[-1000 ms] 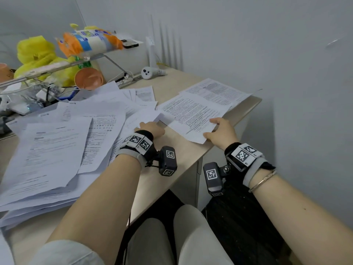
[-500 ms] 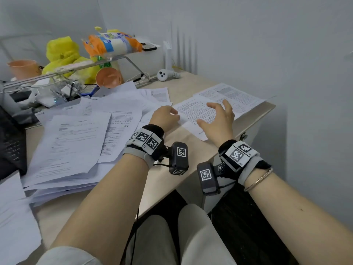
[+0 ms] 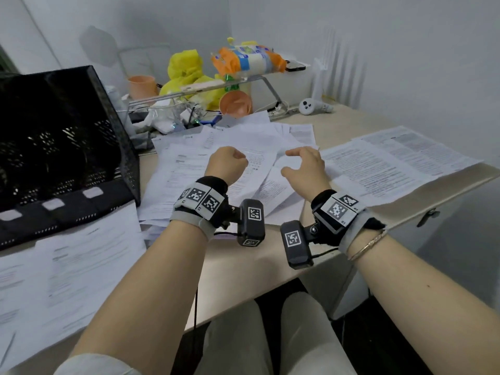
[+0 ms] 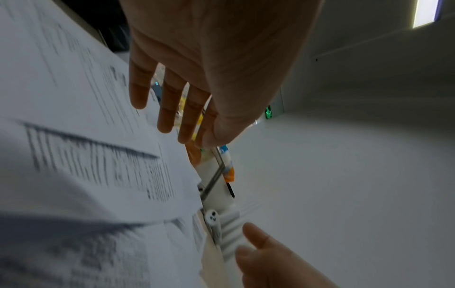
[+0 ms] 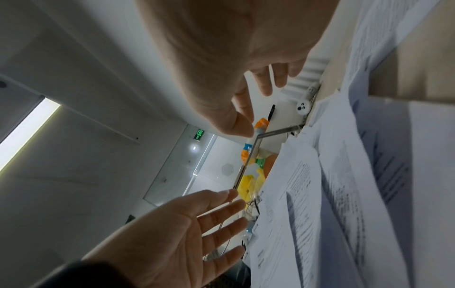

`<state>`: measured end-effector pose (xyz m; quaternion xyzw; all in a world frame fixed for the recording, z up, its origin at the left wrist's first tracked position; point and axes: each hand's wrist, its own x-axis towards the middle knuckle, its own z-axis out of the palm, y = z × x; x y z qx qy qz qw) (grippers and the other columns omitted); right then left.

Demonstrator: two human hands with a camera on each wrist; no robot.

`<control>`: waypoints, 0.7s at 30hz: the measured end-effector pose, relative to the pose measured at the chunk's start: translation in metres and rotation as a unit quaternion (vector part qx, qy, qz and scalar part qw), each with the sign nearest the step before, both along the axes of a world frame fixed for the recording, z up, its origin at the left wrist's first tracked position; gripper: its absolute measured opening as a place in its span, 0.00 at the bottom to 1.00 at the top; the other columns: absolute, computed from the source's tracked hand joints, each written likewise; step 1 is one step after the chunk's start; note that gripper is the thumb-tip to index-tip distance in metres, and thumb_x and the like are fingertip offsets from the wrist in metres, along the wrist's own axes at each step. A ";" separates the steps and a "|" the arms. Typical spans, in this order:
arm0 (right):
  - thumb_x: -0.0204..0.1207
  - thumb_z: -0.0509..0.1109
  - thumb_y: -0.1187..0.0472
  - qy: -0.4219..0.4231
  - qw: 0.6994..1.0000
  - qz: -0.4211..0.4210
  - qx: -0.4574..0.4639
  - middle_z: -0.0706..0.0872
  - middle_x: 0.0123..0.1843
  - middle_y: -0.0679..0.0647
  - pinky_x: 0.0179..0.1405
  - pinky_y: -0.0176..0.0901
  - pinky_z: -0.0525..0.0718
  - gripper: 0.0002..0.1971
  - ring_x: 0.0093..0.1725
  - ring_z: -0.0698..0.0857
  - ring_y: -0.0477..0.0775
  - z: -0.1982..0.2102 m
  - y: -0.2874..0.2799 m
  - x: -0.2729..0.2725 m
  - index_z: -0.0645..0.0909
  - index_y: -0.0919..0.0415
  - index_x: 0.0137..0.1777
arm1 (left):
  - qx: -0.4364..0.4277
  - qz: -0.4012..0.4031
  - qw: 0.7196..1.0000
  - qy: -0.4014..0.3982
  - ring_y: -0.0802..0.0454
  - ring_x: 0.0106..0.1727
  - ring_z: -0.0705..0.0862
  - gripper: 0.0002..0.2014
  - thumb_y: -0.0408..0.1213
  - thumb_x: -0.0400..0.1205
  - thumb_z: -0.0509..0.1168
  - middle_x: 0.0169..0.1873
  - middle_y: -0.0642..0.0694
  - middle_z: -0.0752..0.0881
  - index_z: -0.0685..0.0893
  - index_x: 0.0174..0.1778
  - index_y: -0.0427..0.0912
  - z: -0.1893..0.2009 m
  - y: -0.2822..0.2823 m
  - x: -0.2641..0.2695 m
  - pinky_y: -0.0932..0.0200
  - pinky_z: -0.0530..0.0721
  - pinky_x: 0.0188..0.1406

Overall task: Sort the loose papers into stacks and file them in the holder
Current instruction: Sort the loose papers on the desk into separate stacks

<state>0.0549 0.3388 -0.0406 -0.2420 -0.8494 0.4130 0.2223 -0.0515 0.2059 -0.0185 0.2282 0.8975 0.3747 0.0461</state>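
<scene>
While both my left hand (image 3: 228, 165) and right hand (image 3: 304, 169) hover empty, fingers loosely spread, the loose papers (image 3: 238, 147) lie just right of the black mesh holder (image 3: 81, 147); thin, floppy, slippery sheets, best pinched at an edge.

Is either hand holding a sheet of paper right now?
No. The left hand and right hand hover empty above the scattered white printed papers.

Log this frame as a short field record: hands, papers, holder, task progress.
left hand: above the loose pile, fingers straight, holds nothing
right hand: above the pile, fingers relaxed, holds nothing
loose papers: overlapping sheets across the desk centre
right stack: printed sheets near the desk's right edge
holder: black mesh, at left; no paper visible inside
progress: nothing visibly filed yet
</scene>
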 end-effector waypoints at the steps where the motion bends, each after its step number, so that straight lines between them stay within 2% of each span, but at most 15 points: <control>1: 0.74 0.68 0.63 -0.004 1.000 0.012 -0.003 0.69 0.74 0.56 0.72 0.44 0.63 0.18 0.75 0.66 0.57 -0.001 -0.005 -0.006 0.77 0.57 0.64 | -0.003 0.009 1.000 -0.002 0.44 0.59 0.81 0.10 0.34 0.81 0.62 0.53 0.42 0.86 0.87 0.53 0.40 0.000 -0.008 -0.005 0.61 0.75 0.52; 5: 0.74 0.68 0.62 -0.050 0.995 0.086 -0.025 0.79 0.68 0.54 0.61 0.41 0.72 0.14 0.70 0.75 0.54 -0.003 -0.026 -0.028 0.81 0.58 0.60 | -0.044 0.040 0.998 -0.022 0.46 0.46 0.77 0.02 0.35 0.80 0.62 0.43 0.44 0.79 0.79 0.43 0.44 -0.005 -0.045 -0.022 0.61 0.71 0.45; 7: 0.74 0.69 0.62 -0.069 0.990 0.119 -0.039 0.82 0.63 0.55 0.58 0.41 0.75 0.12 0.64 0.80 0.54 -0.003 -0.038 -0.035 0.83 0.60 0.57 | -0.081 0.057 0.994 -0.042 0.47 0.43 0.75 0.03 0.35 0.80 0.64 0.41 0.43 0.77 0.77 0.42 0.43 -0.011 -0.061 -0.028 0.59 0.70 0.45; 9: 0.74 0.70 0.62 -0.096 0.983 0.150 -0.038 0.84 0.56 0.55 0.54 0.41 0.76 0.11 0.57 0.82 0.53 -0.003 -0.051 -0.043 0.84 0.61 0.55 | -0.125 0.069 0.987 -0.072 0.44 0.47 0.77 0.05 0.38 0.80 0.67 0.46 0.43 0.81 0.82 0.47 0.41 -0.017 -0.079 -0.030 0.59 0.72 0.46; 11: 0.74 0.71 0.60 -0.130 0.976 0.170 -0.032 0.84 0.52 0.53 0.50 0.40 0.75 0.12 0.52 0.81 0.51 -0.006 -0.063 -0.048 0.84 0.61 0.56 | -0.195 0.050 0.975 -0.095 0.43 0.56 0.80 0.15 0.43 0.79 0.69 0.56 0.43 0.83 0.82 0.57 0.37 -0.024 -0.091 -0.027 0.59 0.72 0.49; 14: 0.74 0.72 0.59 -0.171 0.965 0.194 -0.032 0.84 0.54 0.55 0.49 0.39 0.74 0.16 0.52 0.81 0.51 -0.011 -0.078 -0.056 0.83 0.63 0.60 | -0.306 0.005 0.945 -0.111 0.44 0.67 0.77 0.25 0.50 0.78 0.69 0.66 0.45 0.80 0.79 0.65 0.36 -0.036 -0.102 -0.017 0.57 0.70 0.57; 16: 0.74 0.72 0.60 -0.184 0.961 0.201 -0.043 0.83 0.52 0.55 0.48 0.41 0.76 0.18 0.52 0.82 0.53 -0.015 -0.086 -0.058 0.81 0.64 0.63 | -0.319 -0.007 0.941 -0.112 0.45 0.69 0.76 0.28 0.50 0.77 0.70 0.69 0.44 0.79 0.78 0.69 0.38 -0.043 -0.106 -0.013 0.57 0.71 0.61; 21: 0.76 0.70 0.65 -0.215 0.942 0.217 -0.138 0.85 0.43 0.61 0.42 0.44 0.85 0.18 0.38 0.84 0.53 -0.021 -0.097 -0.058 0.77 0.65 0.65 | -0.280 -0.006 0.953 -0.114 0.48 0.67 0.76 0.26 0.46 0.77 0.71 0.67 0.45 0.79 0.77 0.70 0.41 -0.044 -0.110 -0.009 0.60 0.69 0.59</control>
